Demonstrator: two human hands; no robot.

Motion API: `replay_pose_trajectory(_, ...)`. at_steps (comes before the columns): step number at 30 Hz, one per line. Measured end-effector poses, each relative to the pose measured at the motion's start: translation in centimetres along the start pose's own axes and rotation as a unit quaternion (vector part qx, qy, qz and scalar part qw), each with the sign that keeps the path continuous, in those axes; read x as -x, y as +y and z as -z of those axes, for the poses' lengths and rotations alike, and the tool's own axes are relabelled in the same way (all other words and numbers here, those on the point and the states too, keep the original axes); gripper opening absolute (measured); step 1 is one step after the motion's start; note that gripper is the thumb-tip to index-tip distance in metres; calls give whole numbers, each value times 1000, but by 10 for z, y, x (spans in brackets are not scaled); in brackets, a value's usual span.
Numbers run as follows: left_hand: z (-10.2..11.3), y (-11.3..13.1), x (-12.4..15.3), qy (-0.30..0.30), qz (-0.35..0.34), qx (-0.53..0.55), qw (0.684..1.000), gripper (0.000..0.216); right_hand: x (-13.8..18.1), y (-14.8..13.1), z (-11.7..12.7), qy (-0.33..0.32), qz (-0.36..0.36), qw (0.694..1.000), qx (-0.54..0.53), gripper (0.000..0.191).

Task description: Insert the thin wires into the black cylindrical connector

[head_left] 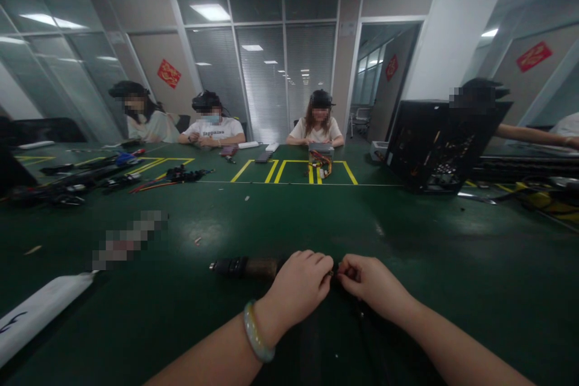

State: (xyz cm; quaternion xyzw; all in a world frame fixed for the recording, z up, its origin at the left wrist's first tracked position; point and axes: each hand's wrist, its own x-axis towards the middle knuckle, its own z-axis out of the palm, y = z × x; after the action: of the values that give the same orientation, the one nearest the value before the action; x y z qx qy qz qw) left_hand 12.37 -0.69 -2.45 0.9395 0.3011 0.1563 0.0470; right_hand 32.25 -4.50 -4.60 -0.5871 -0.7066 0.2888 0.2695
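My left hand (pixel 301 286) is closed around a dark cylindrical tool (pixel 246 266) that lies on the green table and sticks out to the left. A pale green bangle (pixel 257 333) sits on that wrist. My right hand (pixel 368 282) is pinched shut just right of the left one, its fingertips meeting the left fingertips at a small dark part (pixel 335 272) I cannot make out. Dark cables or straps (pixel 362 325) run toward me under my right forearm.
Three seated people face me across the green table (pixel 289 211), and a fourth person's arm (pixel 534 136) reaches in at right. A black computer case (pixel 436 145) stands at right. Cable bundles (pixel 90 178) lie at left, a small power supply (pixel 320 157) sits at centre, and a white flat object (pixel 40 307) at near left.
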Motion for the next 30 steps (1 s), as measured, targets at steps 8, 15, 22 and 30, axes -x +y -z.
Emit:
replay_pose_trajectory(8, -4, -3, 1, 4, -3, 15, 1000, 7, 0, -5, 1, -9, -15, 1000, -6, 9)
replay_pose_trajectory(15, -3, -4, 2, 4, -8, 17, 1000, 6, 0, -6, -1, -7, -6, 999, -44, 10)
replay_pose_trajectory(22, -2, -3, 2, 9, 2, 44, 999, 9, 0, 2, -3, -6, -18, 998, -57, 10)
replay_pose_trajectory(30, -5, -4, 2, 12, -4, 33, 999, 7, 1, -5, 0, 10, 3, 1000, 26, 6)
